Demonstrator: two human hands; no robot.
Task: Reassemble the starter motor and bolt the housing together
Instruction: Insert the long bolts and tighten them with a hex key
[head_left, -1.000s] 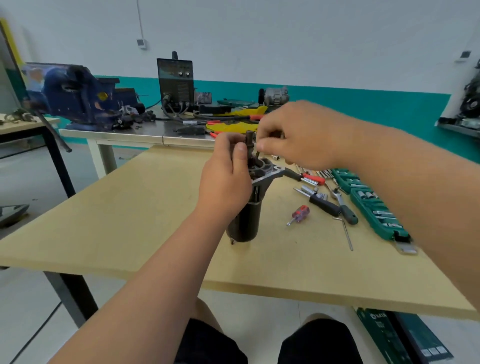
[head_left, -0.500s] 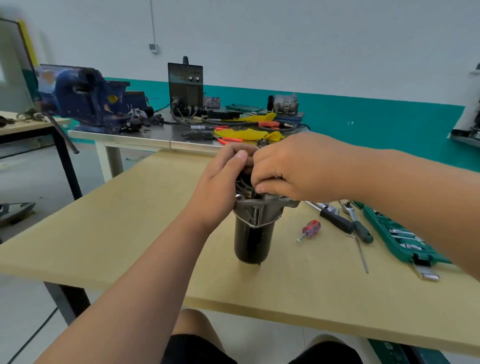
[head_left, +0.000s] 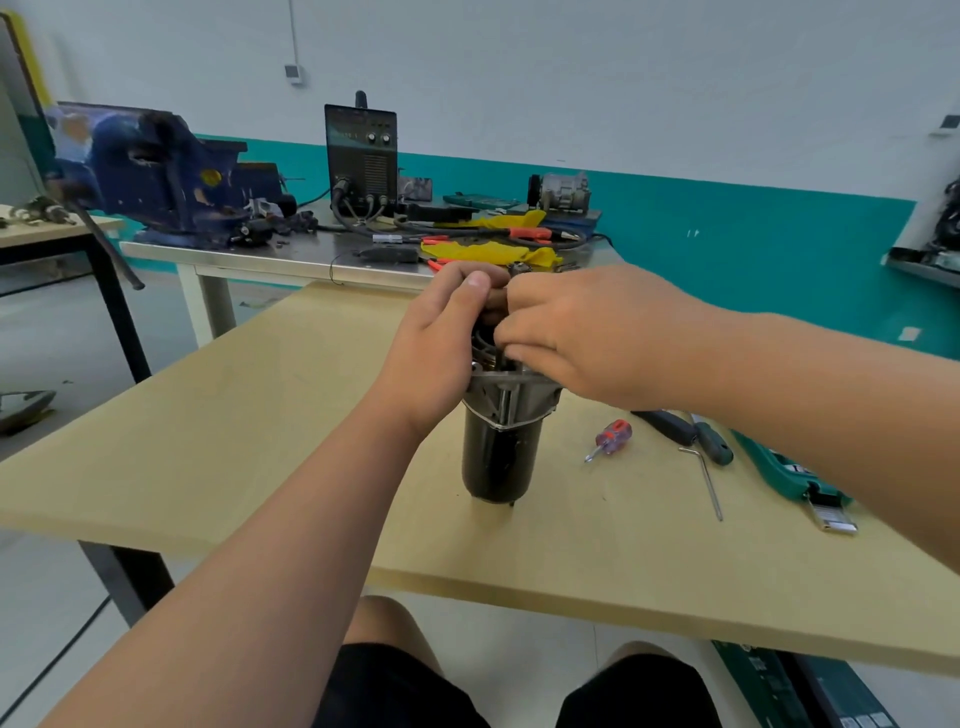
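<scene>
The starter motor (head_left: 498, 457) stands upright near the middle of the wooden tabletop (head_left: 260, 441), its black cylinder down and its silver housing on top. The left hand (head_left: 441, 353) comes in from 7 o'clock and wraps the motor's upper end, thumb raised along the top. The right hand (head_left: 587, 332) reaches in from 3 o'clock, knuckles up, its curled fingers pinching at the parts inside the motor's top. The exact piece between them is hidden.

At 3 o'clock of the motor lies a small screwdriver (head_left: 610, 437) with a red and clear handle. Just beyond it are a bent hex key (head_left: 709, 483) and two dark-handled tools (head_left: 714, 444).

Farther out at 3 o'clock an open green socket case (head_left: 779, 467) lies flat, with a metal latch at its near end. A few silvery pieces show in its slots, and the right forearm covers the rest.

At 12 o'clock a metal table (head_left: 260, 260) butts against the tabletop. It carries a blue vise (head_left: 156, 171), a black machine with knobs (head_left: 361, 150) and a yellow cloth (head_left: 488, 253) among cables. Under the tabletop at 5 o'clock a dark green box (head_left: 769, 675) lies on the floor, with its contents out of sight.
</scene>
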